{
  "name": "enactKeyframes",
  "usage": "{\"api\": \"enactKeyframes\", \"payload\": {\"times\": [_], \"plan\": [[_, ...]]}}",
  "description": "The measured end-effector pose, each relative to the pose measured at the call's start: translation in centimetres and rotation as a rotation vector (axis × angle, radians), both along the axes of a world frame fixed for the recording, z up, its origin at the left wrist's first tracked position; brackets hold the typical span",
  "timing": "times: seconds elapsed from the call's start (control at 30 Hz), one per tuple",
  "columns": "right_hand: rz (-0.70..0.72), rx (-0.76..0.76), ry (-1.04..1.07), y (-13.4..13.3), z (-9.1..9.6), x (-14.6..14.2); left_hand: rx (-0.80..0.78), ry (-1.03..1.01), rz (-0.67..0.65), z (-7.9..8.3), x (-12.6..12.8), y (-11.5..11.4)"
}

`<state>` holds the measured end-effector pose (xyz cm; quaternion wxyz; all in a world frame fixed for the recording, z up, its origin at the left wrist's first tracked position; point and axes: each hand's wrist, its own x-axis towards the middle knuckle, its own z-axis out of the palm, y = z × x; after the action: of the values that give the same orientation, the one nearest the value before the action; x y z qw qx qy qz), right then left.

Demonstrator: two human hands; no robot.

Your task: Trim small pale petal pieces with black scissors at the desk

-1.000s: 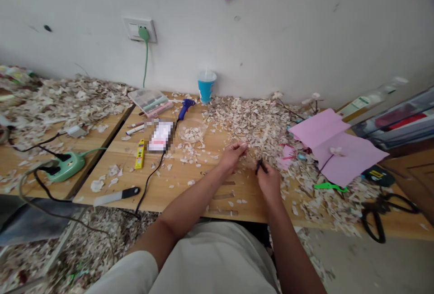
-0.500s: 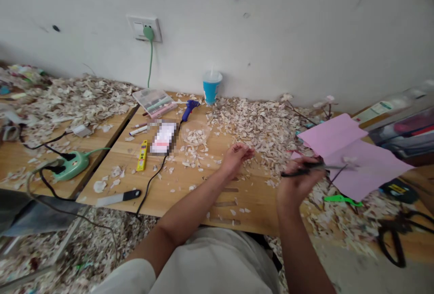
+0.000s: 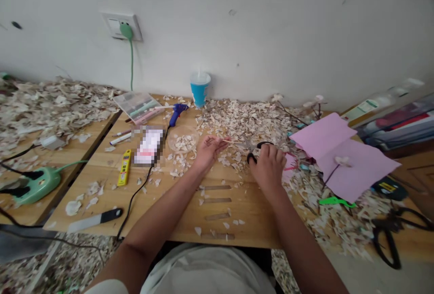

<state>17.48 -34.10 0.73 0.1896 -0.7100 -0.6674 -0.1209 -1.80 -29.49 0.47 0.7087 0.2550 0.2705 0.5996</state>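
Now that right hand (image 3: 270,167) is back from pink paper (image 3: 361,163), grasping scissors (image 3: 251,157) at ten o'clock, left hand (image 3: 208,151) pinches thin piece (image 3: 229,141) at three.

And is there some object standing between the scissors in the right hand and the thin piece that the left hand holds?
Nothing visible stands between them: the scissors in the right hand point toward the thin piece in the left hand. Whether they touch is unclear.
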Motion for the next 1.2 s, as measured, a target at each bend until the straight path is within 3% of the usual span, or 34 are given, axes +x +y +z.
{"api": "enactKeyframes", "payload": {"times": [0.3, 0.47, 0.57, 0.67, 0.77, 0.97, 1.2], "plan": [[0.0, 0.007, 0.055, 0.2, -2.0, -1.0, -0.033, 0.099, 0.061, -2.4, 0.1, 0.4], [0.002, 0.022, 0.067, -0.1, -2.3, -1.0, -0.043, 0.247, 0.051, -2.0, 0.2, 0.2], [0.024, 0.023, 0.056, -0.4, -2.5, -0.8, 0.028, 0.328, 0.094, -1.6, 0.1, 0.1], [0.052, 0.027, 0.067, -0.5, -2.8, -0.7, 0.128, 0.47, 0.111, -1.8, -0.1, 0.1], [0.098, 0.029, 0.099, -0.4, -2.9, -0.8, 0.126, 0.56, 0.115, -2.3, -0.3, 0.1], [0.131, 0.032, 0.104, -0.3, -2.9, -1.1, 0.03, 0.395, 0.068, -2.9, 0.0, 0.0], [0.088, -0.01, 0.087, -0.7, -2.5, -1.6, -0.064, 0.419, 0.067, -3.5, 0.5, -0.3]]}}
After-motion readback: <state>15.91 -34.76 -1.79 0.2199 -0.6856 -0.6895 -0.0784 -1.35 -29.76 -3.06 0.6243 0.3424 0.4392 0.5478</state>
